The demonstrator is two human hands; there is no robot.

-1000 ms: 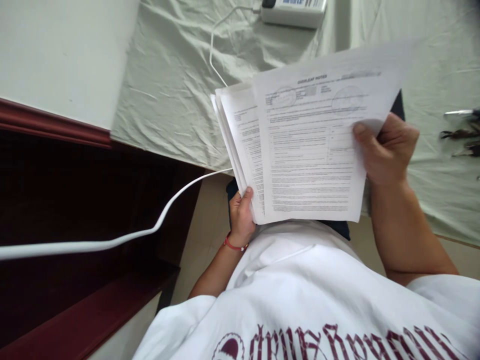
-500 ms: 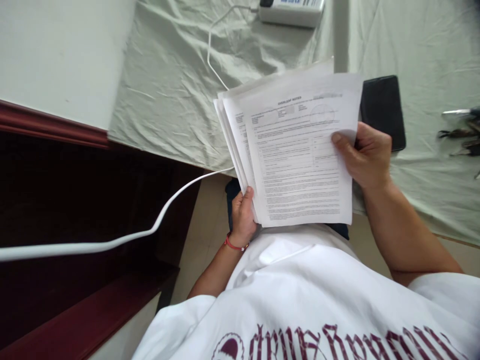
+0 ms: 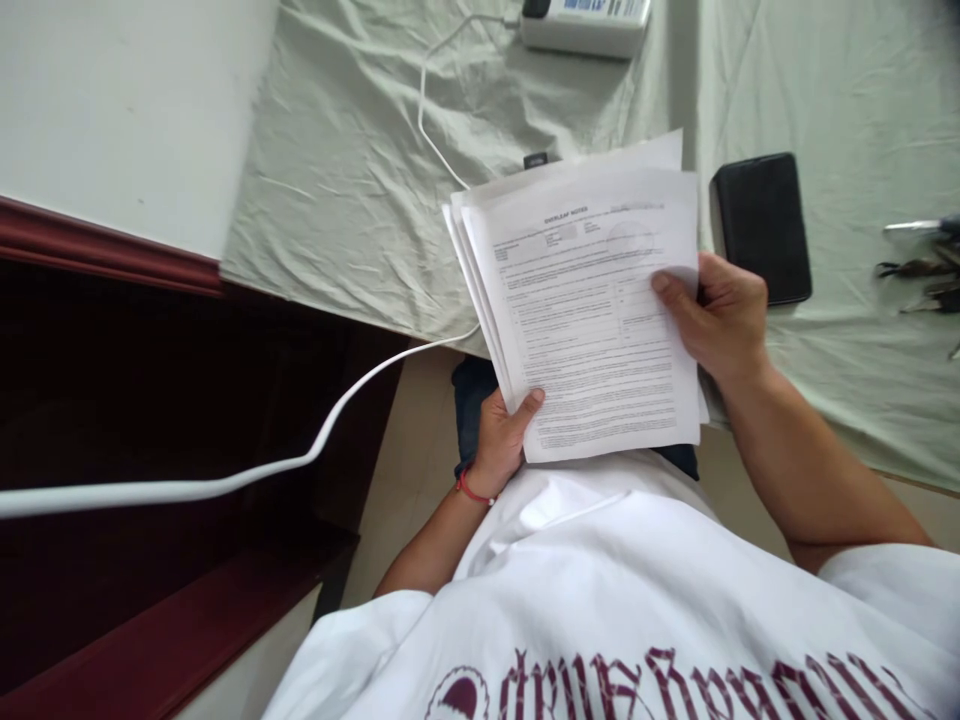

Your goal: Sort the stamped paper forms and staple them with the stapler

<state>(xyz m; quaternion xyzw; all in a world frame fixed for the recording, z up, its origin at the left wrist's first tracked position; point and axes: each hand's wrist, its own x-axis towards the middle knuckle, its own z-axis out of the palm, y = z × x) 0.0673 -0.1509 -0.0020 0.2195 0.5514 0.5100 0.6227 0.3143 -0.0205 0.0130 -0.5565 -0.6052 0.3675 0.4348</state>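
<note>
A stack of printed papers (image 3: 585,330) is held up in front of my white shirt, its top sheet headed "OVERLEAF NOTES". My left hand (image 3: 501,435) grips the lower left edge, thumb on the top sheet, with a red bracelet (image 3: 474,488) at the wrist. At the right edge my right hand (image 3: 724,315) pinches the sheets, thumb in front and the other fingers mostly hidden behind. Several sheet edges fan out on the left and along the top. A small dark object (image 3: 535,160) peeks out behind the top edge.
A black phone-like case (image 3: 763,228) lies on the green cloth (image 3: 337,180), right of the papers. Keys (image 3: 930,265) lie at the far right. A white box-shaped device (image 3: 585,25) with a white cable (image 3: 424,95) sits at the back. Another white cable (image 3: 322,435) crosses the left side.
The top sheet has moved left and slightly down, lining up more with the stack. My left thumb now rests over its edge. My right hand has shifted left, showing more of the black case.
</note>
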